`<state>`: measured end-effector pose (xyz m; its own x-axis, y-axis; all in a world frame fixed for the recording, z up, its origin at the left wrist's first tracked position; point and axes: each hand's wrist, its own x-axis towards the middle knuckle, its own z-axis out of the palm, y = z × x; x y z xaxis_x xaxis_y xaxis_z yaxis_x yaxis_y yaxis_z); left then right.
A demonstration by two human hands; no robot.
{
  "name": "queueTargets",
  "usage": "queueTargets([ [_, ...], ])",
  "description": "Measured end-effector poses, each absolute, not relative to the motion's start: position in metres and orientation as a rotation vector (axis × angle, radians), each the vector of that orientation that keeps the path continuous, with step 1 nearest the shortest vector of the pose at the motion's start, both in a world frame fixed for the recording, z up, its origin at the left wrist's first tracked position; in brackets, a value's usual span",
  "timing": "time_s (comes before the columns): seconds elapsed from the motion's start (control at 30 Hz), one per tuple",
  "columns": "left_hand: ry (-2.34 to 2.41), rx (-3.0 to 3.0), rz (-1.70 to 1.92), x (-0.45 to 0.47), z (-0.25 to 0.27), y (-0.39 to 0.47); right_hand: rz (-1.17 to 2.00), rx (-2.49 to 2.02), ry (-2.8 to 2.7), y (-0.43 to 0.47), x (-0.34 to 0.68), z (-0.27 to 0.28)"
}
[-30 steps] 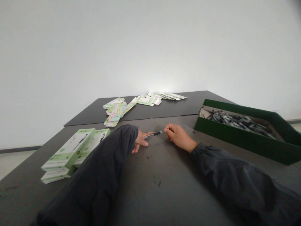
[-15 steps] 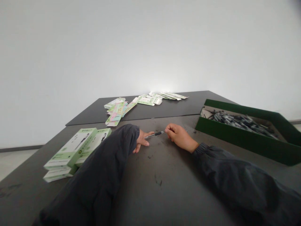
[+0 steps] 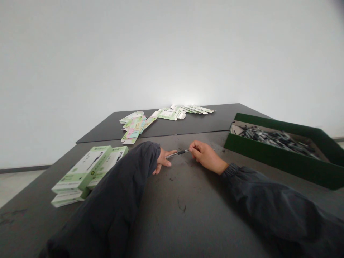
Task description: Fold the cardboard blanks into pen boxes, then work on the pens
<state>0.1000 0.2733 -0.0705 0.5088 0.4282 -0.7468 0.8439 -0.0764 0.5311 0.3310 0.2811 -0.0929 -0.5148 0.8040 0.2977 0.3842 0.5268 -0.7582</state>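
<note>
A clear pen with a black grip (image 3: 181,152) spans the gap between my hands, just above the dark table (image 3: 172,222). My left hand (image 3: 162,161) is closed on one end of it, with thumb and forefinger beside the barrel. At the other end, my right hand (image 3: 205,156) pinches the pen's tip between thumb and fingertips. The left sleeve hides part of the left hand. Left of that arm lie white-and-green pen boxes (image 3: 83,168), stacked and side by side.
On the right stands a green open box (image 3: 274,161) with many loose pens (image 3: 276,139) in it. Flattened white-and-green cartons (image 3: 169,114) lie at the table's back, near the wall. Green, pink and blue card pieces (image 3: 134,129) overlap at the back left.
Both hands keep the same hold on the pen. The whole view has shifted very slightly; nothing else has visibly moved.
</note>
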Motion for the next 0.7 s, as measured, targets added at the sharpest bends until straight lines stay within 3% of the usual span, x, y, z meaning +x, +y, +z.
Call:
queueTargets([
  [0.7, 1.149, 1.629, -0.447, 0.0992, -0.0752, 0.2756, 0.815, -0.901, -2.149, 0.2805, 0.3328, -0.0918],
])
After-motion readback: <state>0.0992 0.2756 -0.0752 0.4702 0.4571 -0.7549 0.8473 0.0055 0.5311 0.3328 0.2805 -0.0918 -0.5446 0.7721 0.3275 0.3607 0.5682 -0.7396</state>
